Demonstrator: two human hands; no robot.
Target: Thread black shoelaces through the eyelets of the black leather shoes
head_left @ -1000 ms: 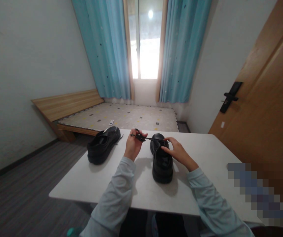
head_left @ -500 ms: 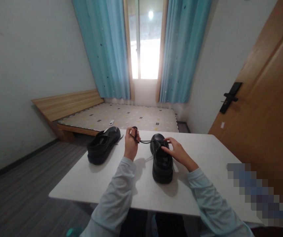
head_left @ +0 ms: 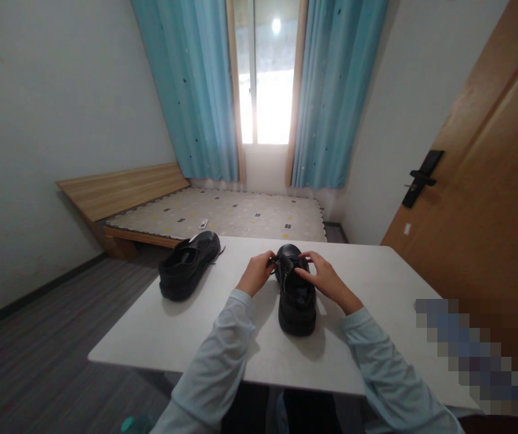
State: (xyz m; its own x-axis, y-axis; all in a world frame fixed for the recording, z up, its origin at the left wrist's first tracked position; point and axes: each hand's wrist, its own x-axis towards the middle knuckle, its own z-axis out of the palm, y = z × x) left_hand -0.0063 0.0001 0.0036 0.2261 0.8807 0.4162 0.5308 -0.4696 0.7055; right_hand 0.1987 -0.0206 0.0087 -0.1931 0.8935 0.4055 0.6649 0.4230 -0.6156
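A black lace-up shoe [head_left: 297, 307] stands on the white table in front of me, its heel towards me and its toe pointing away. My left hand [head_left: 257, 271] is at the shoe's left side, fingers closed on the black shoelace [head_left: 273, 260] close to the eyelets. From the other side, my right hand [head_left: 324, 276] grips the shoe's upper by the opening, thumb and fingers at the tongue. A second black shoe [head_left: 186, 268] rests apart at the table's left edge, its lace end hanging loose beside the toe.
The white table [head_left: 376, 343] spans the foreground. Behind it is a bed [head_left: 240, 211] with a patterned mattress and a small white remote-like object [head_left: 203, 223]. A wooden door [head_left: 480, 199] stands at the right. Something teal [head_left: 128, 424] shows low at the left. One strip at right is pixelated.
My left hand has moved right, from holding the lace stretched out to the side, to right beside the shoe. The lace is no longer taut. My right hand stays in place.
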